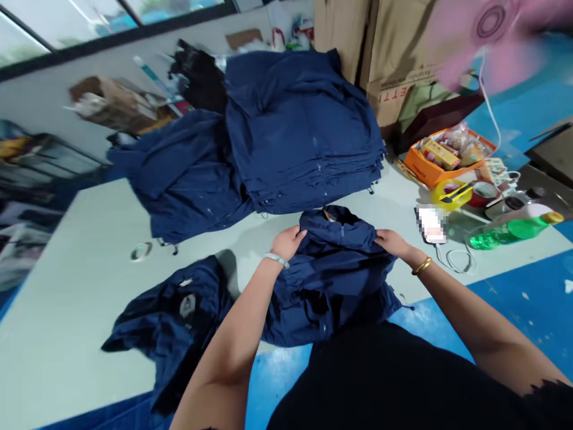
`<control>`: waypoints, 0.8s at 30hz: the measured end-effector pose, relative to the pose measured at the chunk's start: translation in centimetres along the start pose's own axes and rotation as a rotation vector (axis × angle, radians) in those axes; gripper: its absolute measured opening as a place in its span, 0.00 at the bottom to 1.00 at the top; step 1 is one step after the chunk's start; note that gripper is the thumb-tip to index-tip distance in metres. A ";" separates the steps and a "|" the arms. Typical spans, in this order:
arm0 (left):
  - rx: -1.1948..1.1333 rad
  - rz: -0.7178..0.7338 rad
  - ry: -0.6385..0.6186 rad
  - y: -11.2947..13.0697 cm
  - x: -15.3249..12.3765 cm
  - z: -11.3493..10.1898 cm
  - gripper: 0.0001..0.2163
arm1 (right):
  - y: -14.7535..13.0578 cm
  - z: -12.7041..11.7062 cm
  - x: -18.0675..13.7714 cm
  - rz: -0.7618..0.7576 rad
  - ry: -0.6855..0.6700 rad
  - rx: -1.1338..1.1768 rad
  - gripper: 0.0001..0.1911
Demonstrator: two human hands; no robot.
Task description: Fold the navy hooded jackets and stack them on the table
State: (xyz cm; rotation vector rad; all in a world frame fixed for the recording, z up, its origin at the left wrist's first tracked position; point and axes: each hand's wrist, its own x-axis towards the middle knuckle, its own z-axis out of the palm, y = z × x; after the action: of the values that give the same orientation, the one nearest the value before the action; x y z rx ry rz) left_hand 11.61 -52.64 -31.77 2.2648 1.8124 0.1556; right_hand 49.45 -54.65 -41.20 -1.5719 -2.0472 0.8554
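A navy blue jacket point(331, 275) lies in front of me at the table's near edge, its collar toward the far side. My left hand point(286, 245) pinches the collar's left end between thumb and fingers. At the collar's right end, my right hand point(394, 243) grips the fabric the same way. Between the hands the neck opening gapes a little, and a zipper shows on the front. To the left lies another navy garment point(179, 316), crumpled, with a pale label on it. Behind the jacket rises a tall stack of folded navy jackets point(304, 125).
Left of the stack lie more navy jackets point(188, 179). A tape roll point(141, 252) sits on the pale table point(80, 286). At right are a blurred phone point(431, 225) with a cable, a green bottle point(510, 230), yellow tape point(452, 194) and an orange box point(430, 170). A pink fan point(487, 36) spins above.
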 end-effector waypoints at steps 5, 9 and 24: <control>0.135 -0.190 0.209 5.0 -4.1 -4.5 0.16 | -3.0 -5.1 -0.9 -0.140 0.349 0.282 0.06; 0.246 -0.238 0.403 8.8 -7.0 -9.2 0.17 | -6.9 -9.6 -1.8 -0.326 0.445 0.400 0.09; 0.457 -0.129 0.976 24.2 -20.9 -26.8 0.26 | -19.3 -30.7 -11.3 -0.762 1.176 -0.410 0.14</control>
State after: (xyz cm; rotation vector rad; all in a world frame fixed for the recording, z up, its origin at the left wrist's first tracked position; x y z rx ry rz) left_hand 23.69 -74.74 1.45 2.5815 2.6565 1.0848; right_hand 59.12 -62.20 -5.20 -0.8737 -1.6316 -0.6741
